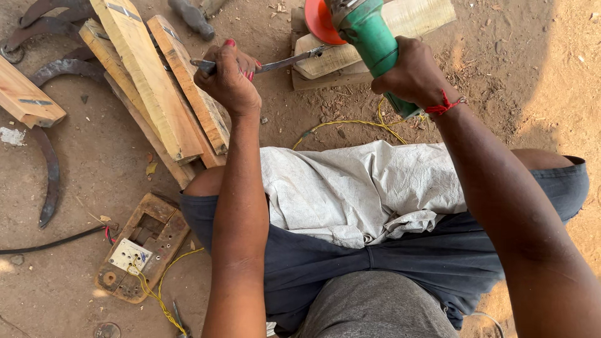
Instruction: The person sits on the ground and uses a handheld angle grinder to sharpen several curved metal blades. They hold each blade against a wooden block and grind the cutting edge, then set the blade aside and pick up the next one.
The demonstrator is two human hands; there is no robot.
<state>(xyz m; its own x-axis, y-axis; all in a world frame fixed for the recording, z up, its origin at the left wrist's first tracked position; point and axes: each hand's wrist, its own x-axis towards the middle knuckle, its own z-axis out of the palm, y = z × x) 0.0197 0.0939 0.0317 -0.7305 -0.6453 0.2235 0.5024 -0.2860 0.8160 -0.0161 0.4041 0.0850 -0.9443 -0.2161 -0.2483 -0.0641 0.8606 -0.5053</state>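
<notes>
Left hand, fingers curled tight round a metal blade, lays it on a wooden block ahead of the fingertips. Right hand, fingers wrapped round a green angle grinder. Risk: the orange disc could snatch the blade and jerk it toward the left fingers, which are close.

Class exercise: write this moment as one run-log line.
left hand: grips metal blade on wooden block | right hand: holds green angle grinder | orange disc guard beside blade
</notes>
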